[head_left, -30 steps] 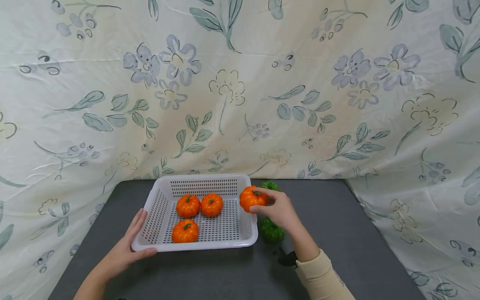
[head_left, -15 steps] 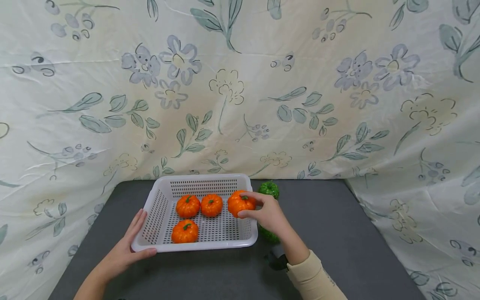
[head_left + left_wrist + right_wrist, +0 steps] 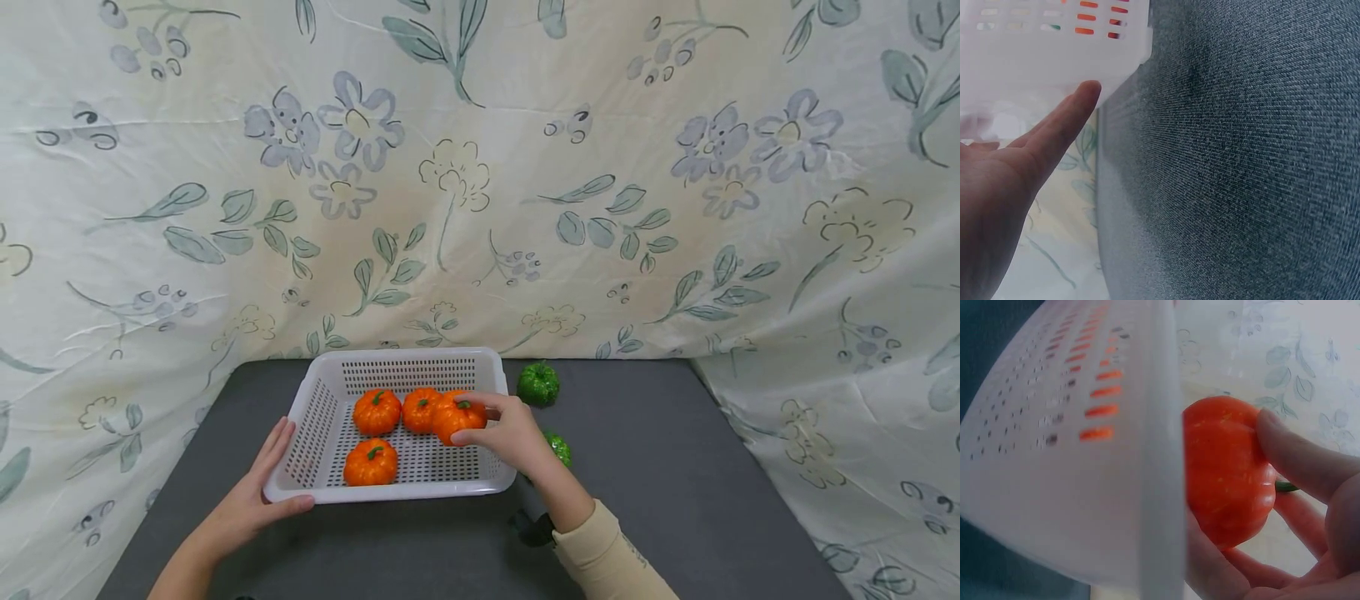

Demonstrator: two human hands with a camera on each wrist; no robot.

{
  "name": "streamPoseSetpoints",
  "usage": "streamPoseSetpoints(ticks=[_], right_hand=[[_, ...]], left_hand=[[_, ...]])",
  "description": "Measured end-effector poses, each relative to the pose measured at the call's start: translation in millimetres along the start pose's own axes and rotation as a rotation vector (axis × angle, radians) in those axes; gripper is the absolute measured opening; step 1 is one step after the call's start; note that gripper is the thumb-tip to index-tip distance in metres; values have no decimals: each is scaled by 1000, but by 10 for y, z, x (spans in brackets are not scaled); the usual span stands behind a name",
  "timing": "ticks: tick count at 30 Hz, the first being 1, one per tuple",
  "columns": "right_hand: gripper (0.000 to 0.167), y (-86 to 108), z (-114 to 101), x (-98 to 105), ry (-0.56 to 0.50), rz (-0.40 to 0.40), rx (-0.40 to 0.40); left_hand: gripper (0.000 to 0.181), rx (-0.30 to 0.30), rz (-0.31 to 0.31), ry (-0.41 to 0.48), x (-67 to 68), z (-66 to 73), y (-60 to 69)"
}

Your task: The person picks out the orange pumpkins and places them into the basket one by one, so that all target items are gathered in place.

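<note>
My right hand (image 3: 516, 435) grips an orange mini pumpkin (image 3: 452, 421) between thumb and fingers, over the right part of a white perforated basket (image 3: 390, 492). In the right wrist view, the held pumpkin (image 3: 1229, 469) with its green stem shows behind the basket rim (image 3: 1163, 456). Three more pumpkins lie in the basket: one at back left (image 3: 377, 412), one at back middle (image 3: 418, 408) partly covered by the held one, and one at the front (image 3: 371, 462). With straight fingers, my left hand (image 3: 243, 507) rests against the basket's left front corner.
Right of the basket, a dark green bell-pepper-like vegetable (image 3: 538, 383) sits on the grey table (image 3: 660, 467). Another green one (image 3: 558, 448) is partly hidden by my right forearm. A floral cloth (image 3: 480, 208) hangs behind the table.
My right hand has carried the pumpkin leftward from above the basket's right rim to beside the back middle pumpkin, uncovering the rear green vegetable. My left hand has stayed at the corner.
</note>
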State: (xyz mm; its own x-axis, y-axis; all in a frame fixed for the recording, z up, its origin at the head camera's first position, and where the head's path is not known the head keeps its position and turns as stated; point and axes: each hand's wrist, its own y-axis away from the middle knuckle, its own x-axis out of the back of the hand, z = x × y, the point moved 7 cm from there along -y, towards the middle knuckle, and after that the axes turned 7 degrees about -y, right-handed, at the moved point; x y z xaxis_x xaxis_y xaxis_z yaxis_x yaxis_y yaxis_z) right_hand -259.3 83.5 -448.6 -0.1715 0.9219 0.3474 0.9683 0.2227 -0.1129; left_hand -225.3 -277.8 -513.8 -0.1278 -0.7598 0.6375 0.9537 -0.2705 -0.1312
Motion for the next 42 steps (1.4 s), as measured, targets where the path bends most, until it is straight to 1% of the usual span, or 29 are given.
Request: streamPoseSetpoints(ticks=[2,5,10,15,18,25,32,36,42], right_hand=[[51,-14,-6,-50,-3,-4,3],[51,-36,-13,-123,-2,-11,12],[50,-74,-42,-213,11,-18,69],[49,-118,-48,-298,24,-29,109],[49,-141,-36,-346,46,-26,95],[47,-185,27,-451,64,-30,-1],[46,-244,65,-542,132,-36,-20],[45,-279,95,-592,151,-51,-40],[42,-305,145,-655,215,-81,-78]], left_hand=[[110,7,-1,2,-1,-4,-1],[110,-2,2,1,-3,-4,4],[108,-19,-1,2,1,9,10],[108,-10,-6,-9,9,18,12],[108,6,-12,-28,14,16,5],[109,22,-18,-64,17,5,-8],[108,10,-17,-56,16,15,-3],[109,14,-15,-69,15,1,-5],[108,10,-14,-53,15,2,-4]])
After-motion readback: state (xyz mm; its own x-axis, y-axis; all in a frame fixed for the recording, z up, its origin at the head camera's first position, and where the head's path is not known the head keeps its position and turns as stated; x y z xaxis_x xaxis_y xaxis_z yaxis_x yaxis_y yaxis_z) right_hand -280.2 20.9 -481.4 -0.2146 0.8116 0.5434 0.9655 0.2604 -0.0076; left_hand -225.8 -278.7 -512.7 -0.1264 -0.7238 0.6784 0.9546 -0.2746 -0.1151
